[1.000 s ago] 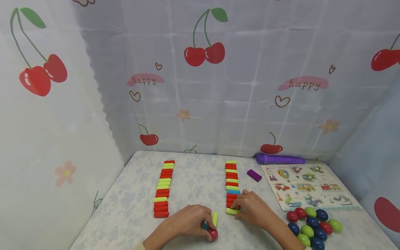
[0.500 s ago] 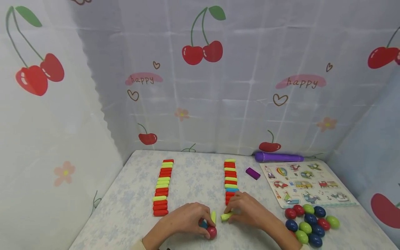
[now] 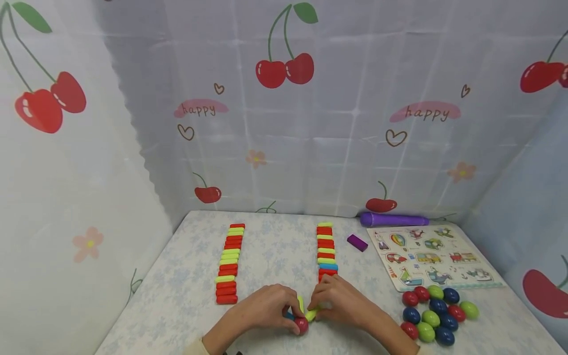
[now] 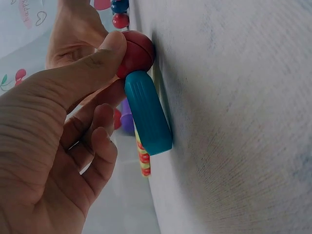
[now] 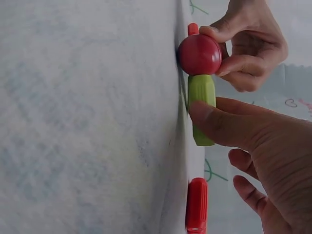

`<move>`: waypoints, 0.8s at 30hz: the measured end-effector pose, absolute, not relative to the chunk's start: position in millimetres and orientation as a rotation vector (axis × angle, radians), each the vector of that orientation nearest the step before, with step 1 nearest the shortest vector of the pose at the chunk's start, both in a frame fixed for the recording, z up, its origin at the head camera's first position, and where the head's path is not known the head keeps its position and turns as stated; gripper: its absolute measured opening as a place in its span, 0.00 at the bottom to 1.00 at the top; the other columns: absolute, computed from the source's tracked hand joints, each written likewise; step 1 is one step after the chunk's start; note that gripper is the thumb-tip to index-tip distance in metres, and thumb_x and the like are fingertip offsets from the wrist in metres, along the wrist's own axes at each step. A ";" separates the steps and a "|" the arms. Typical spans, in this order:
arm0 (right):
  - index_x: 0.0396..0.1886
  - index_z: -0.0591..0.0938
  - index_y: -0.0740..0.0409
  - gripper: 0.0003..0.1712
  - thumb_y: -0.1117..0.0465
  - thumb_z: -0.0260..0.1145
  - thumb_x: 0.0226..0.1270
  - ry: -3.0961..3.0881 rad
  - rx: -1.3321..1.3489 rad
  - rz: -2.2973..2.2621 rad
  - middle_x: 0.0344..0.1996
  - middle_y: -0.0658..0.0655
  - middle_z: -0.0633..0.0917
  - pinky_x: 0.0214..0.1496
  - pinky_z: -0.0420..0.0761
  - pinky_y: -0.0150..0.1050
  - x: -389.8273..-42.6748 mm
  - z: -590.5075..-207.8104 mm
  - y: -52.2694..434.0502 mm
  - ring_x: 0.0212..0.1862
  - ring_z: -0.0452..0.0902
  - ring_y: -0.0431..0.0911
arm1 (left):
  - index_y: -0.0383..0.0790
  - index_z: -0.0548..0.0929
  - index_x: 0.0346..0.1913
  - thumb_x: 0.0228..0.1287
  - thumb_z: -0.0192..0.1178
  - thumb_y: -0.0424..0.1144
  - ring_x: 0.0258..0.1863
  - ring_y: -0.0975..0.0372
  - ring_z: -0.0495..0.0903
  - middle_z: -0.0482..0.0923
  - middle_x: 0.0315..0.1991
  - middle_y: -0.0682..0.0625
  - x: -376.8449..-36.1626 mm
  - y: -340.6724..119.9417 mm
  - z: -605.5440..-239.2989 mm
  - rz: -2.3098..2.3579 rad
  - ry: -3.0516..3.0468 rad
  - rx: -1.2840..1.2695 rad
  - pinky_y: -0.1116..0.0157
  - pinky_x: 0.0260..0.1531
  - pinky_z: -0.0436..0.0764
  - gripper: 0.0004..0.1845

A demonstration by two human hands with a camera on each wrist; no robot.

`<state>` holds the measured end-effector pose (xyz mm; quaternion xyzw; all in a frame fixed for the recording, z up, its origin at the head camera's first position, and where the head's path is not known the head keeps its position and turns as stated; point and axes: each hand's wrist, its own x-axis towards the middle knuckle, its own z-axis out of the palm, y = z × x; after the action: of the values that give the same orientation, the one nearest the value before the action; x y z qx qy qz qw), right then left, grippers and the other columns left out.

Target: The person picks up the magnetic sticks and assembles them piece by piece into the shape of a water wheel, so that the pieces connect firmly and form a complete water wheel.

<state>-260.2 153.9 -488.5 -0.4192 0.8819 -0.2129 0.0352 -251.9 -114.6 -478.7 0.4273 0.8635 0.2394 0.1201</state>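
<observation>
Curtain (image 3: 306,167) with “happy” (image 3: 199,109) twice, beyond red ball (image 3: 301,325).

Glossy red ball (image 5: 200,54), seam visible, is pinched in L hand (image 3: 269,309), w/ blue ribbed stick (image 4: 148,114) touching its side. R hand (image 3: 339,301) pinches yel-green ribbed stick (image 5: 203,88), approx. horiz., end vs. ball.

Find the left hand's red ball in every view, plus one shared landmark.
Head: red ball, low, just right of centre.
Left wrist: red ball, near top, left of centre, above the blue stick.
Right wrist: red ball, upper right of centre, above the green stick.
Landmark: the left hand pinching it.
</observation>
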 end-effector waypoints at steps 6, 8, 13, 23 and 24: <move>0.46 0.94 0.33 0.11 0.53 0.82 0.65 2.738 -1.304 -0.627 0.41 0.28 0.87 0.53 0.77 0.37 -259.3 -491.1 152.8 0.47 0.74 0.32 | 0.55 0.95 0.48 0.64 0.78 0.51 0.28 0.77 0.72 0.82 0.34 0.69 -251.6 -114.1 -478.2 0.691 2.526 1.261 0.77 0.29 0.75 0.12; 0.47 0.94 0.33 0.12 0.53 0.82 0.65 2.736 -1.303 -0.626 0.42 0.29 0.87 0.55 0.78 0.38 -259.5 -491.7 153.0 0.48 0.75 0.32 | 0.55 0.95 0.50 0.65 0.78 0.51 0.28 0.77 0.72 0.82 0.34 0.70 -251.5 -114.7 -478.0 0.680 2.520 1.263 0.77 0.29 0.75 0.13; 0.49 0.93 0.38 0.14 0.52 0.82 0.65 2.805 -1.254 -0.623 0.46 0.32 0.87 0.62 0.80 0.48 -262.5 -491.9 156.8 0.54 0.78 0.36 | 0.57 0.95 0.52 0.67 0.77 0.50 0.28 0.77 0.73 0.81 0.33 0.72 -251.2 -116.4 -478.3 0.662 2.512 1.265 0.76 0.29 0.76 0.13; 0.48 0.94 0.47 0.13 0.57 0.83 0.63 3.163 -0.881 -0.525 0.47 0.47 0.90 0.52 0.82 0.47 -274.0 -495.4 169.6 0.47 0.76 0.43 | 0.57 0.94 0.45 0.65 0.78 0.52 0.29 0.77 0.74 0.80 0.31 0.73 -250.0 -114.1 -477.8 0.667 2.535 1.240 0.76 0.32 0.77 0.09; 0.47 0.94 0.47 0.13 0.57 0.83 0.63 3.162 -0.874 -0.522 0.46 0.47 0.90 0.51 0.82 0.47 -274.5 -495.6 170.5 0.47 0.76 0.42 | 0.57 0.94 0.44 0.65 0.78 0.52 0.29 0.77 0.74 0.79 0.30 0.72 -249.9 -113.5 -477.7 0.666 2.545 1.237 0.76 0.32 0.77 0.09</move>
<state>-274.5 170.5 -495.6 -0.2621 0.9480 -0.1563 -0.0901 -249.9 -113.5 -477.7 0.4227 0.8694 0.2275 0.1171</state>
